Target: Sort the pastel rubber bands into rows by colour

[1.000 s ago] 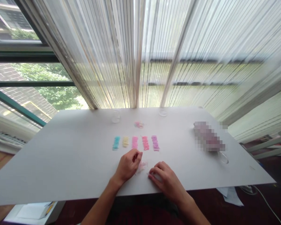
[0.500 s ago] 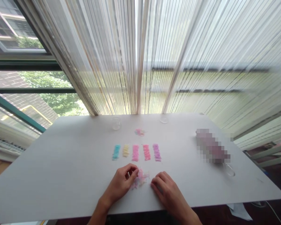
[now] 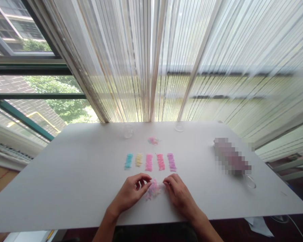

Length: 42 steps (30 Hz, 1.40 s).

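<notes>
On the white desk [image 3: 73, 181], five rows [image 3: 148, 162] are separated, seemingly by colour, and the mixed pile [image 3: 155, 190] is flanked, within easy reach, by left hand [image 3: 130, 191] and right hand [image 3: 181, 194], both curled, any grip indiscernible.

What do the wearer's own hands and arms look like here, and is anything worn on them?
The left hand and right hand are both bare, with no gloves. No sleeve shows on the left forearm or the right forearm. I see no watch, bracelet or ring; nail detail is too small to judge.
</notes>
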### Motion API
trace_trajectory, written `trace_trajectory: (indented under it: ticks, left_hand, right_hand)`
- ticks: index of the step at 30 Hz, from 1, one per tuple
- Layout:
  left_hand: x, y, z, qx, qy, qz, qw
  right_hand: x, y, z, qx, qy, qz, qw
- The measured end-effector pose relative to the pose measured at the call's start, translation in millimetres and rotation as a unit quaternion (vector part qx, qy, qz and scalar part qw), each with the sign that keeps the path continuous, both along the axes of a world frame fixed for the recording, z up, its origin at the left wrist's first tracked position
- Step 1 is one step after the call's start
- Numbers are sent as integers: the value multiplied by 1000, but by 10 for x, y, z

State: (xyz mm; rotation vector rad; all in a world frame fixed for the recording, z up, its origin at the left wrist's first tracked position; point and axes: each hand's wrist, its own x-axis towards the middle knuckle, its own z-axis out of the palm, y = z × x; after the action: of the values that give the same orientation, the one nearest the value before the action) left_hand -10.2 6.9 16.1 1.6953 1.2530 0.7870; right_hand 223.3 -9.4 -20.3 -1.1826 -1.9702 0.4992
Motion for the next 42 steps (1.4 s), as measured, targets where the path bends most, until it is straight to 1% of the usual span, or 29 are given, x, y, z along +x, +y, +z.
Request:
trace_trajectory:
  ticks: [3, 6, 12, 15, 18, 21, 23, 28, 32, 35, 39, 42]
  left_hand:
    - [-8, 0, -9, -1, -4, -15, 1000]
    - [-10, -5, -10, 0, -9, -21, 1000]
    - [-3, -32, -40, 9, -42, 9, 999]
    - [7, -50, -62, 6, -74, 25, 997]
    - [43, -66, -69, -13, -123, 34, 992]
    - [94, -72, -68, -25, -159, 31, 986]
    - [121, -71, -64, -21, -162, 25, 986]
    - [146, -64, -48, 14, -113, 27, 993]
    - [147, -71, -50, 56, -44, 3, 997]
    - [124, -85, -68, 80, -10, -14, 997]
    - [88, -121, -93, 167, 36, -18, 985]
    - [140, -160, -126, 227, 94, -61, 968]
  right_hand:
    - [30, -6, 0, -5, 27, -11, 1000]
    - [90, -58, 21, -20, 20, -15, 999]
    - [142, -124, 44, -36, -31, -1, 999]
    - [90, -109, 96, -33, -10, 6, 999]
    - [-22, -90, 191, -31, 35, 28, 999]
    - [-153, -61, 279, -18, 83, 46, 995]
    - [-215, -32, 315, -11, 101, 47, 994]
    - [-214, 16, 337, -20, 108, 56, 992]
    - [-155, -1, 322, -26, 107, 62, 992]
    - [-117, -9, 301, -27, 99, 62, 993]
    - [10, -8, 238, -35, 104, 21, 994]
    - [161, -30, 167, -52, 121, -28, 991]
